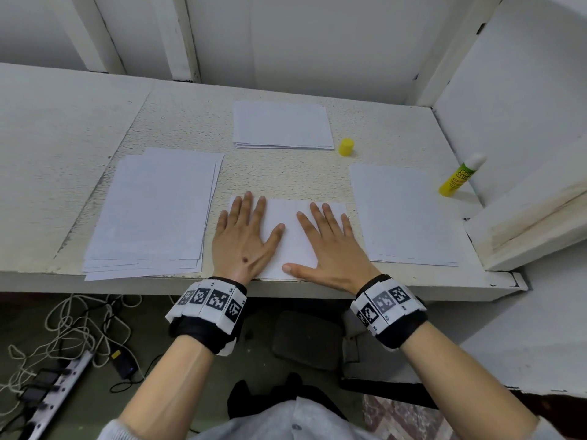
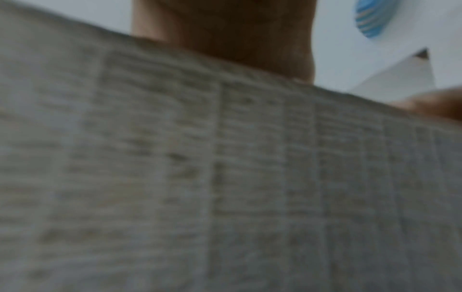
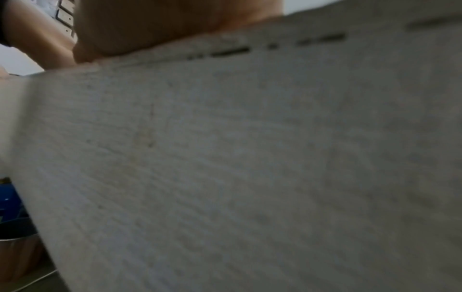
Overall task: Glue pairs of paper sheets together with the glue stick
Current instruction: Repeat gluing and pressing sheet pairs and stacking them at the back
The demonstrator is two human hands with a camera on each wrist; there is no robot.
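white paper, thin and faintly printed, is being pressed flat at the near edge of the pale speckled desk (image 1: 178, 109): the small white rectangular sheet pair (image 1: 292, 236) lies under both palms. the left hand (image 1: 243, 238) is spread flat with straight fingers on the left part of that pair, and the right hand (image 1: 327, 249) is spread flat on its right part; nothing is gripped by either. in both wrist views only blurred paper close to the lens and a little skin can be made out

the step in hand is judged to be the pressing of a glued pair. it would be done well if pressure were swept from the middle of the pair outward to its edges, so that wrinkles are pushed out and the corners are bonded, with the sheets kept from sliding on one another

left of the pair, a loosely fanned stack of larger white sheets (image 1: 152, 214) is seen; right of the pair, a thinner neat white stack (image 1: 406, 217); beyond the pair, a small squared white stack (image 1: 281, 125). the yellow cylindrical plastic glue stick (image 1: 460, 176) is leaned uncapped, white tip up, against the wall well to the right of the pair, and its stubby yellow plastic cap (image 1: 346, 147) stands apart, beyond the pair and to the right. the desk surface looks rough and pitted, so soft paper may take its texture under hard pressure
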